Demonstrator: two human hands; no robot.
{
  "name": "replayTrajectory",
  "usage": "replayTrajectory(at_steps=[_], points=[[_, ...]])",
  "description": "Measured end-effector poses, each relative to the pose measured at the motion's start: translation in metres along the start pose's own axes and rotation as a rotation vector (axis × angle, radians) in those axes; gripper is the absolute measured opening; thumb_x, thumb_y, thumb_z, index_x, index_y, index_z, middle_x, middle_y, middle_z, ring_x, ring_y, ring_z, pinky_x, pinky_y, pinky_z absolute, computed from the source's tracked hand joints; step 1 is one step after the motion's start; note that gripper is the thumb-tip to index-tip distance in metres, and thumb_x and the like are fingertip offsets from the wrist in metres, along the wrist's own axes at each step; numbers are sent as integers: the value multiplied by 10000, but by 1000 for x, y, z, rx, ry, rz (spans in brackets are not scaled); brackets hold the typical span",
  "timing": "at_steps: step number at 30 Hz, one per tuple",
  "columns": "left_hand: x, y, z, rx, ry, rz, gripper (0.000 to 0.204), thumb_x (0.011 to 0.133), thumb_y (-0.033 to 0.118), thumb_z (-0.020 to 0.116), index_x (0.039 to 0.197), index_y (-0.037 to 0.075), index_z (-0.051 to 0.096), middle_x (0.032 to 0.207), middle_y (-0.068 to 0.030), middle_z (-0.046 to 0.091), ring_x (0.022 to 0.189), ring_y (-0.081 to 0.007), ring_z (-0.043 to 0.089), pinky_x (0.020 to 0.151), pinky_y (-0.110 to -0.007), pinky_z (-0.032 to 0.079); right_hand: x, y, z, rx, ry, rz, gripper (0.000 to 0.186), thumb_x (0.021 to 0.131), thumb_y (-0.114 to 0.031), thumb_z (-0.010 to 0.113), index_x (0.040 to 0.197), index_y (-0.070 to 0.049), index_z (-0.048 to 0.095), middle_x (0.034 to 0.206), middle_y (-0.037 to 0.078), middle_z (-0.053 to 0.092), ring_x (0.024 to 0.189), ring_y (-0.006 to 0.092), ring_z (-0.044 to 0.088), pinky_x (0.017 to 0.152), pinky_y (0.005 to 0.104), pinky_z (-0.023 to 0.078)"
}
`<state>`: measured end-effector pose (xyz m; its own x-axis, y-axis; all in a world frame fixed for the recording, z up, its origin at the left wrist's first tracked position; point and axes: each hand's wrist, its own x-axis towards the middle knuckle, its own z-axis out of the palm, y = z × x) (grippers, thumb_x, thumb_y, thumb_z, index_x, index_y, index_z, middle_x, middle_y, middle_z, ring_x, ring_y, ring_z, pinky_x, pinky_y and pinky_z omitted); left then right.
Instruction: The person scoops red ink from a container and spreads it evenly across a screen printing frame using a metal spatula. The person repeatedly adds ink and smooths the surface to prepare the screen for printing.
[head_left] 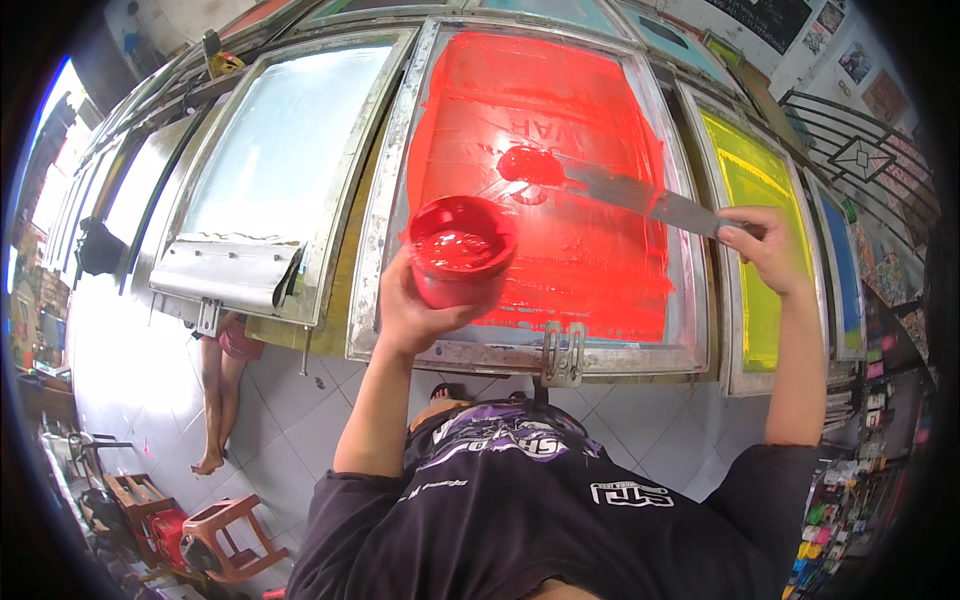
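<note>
Pale floor tiles (310,430) lie toward six o'clock. Left grip (415,310) curls around a red ink tub (460,287), over the eight-o'clock part of a red-inked printing screen (590,285); right grip (757,240), fingers closed, holds a metal spatula (680,212). Yellow screen (762,325): three o'clock.

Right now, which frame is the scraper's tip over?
The red-coated central frame, between the pale frame and the yellow frame; neither neighbour has the scraper tip above it.
</note>
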<state>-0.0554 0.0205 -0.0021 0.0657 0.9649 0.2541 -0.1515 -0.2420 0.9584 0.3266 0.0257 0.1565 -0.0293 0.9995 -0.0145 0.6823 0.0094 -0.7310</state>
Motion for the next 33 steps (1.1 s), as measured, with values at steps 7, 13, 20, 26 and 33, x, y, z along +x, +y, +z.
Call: replayTrajectory(at_steps=[7,13,20,26,33], points=[[8,19,28,3,-86,146,919,492,181,885,1280,-15,456,1183,-97,588,1087,-191,567,945,-349,462,-27,-53,-28,-742,446,-791,307,646,-127,780,931,-72,681,807,70,600,727,238,539,714,334,378],[11,20,28,4,-168,212,950,489,177,888,1298,-30,434,1215,-105,570,1125,-200,550,967,-355,450,-40,-75,-42,-1033,534,-1081,369,603,-82,790,952,-80,672,848,52,610,760,198,541,749,355,324],[11,22,31,-27,-180,221,951,485,172,886,1297,-36,436,1226,-102,563,1136,-196,543,977,-352,442,-38,-77,-42,-1019,500,-1065,363,600,-71,788,943,-82,670,842,52,611,752,202,545,743,350,323],[12,24,28,0,-184,254,937,488,167,879,1293,-32,442,1222,-100,564,1132,-190,543,974,-344,441,-35,-74,-38,-985,504,-1049,350,614,-87,786,944,-80,668,826,47,610,749,204,548,761,361,315],[10,24,26,-22,-172,250,936,495,152,878,1297,-39,434,1221,-100,564,1122,-186,548,972,-342,442,-32,-69,-34,-952,497,-1004,323,632,-105,784,935,-86,675,806,40,598,739,213,538,761,359,314]])
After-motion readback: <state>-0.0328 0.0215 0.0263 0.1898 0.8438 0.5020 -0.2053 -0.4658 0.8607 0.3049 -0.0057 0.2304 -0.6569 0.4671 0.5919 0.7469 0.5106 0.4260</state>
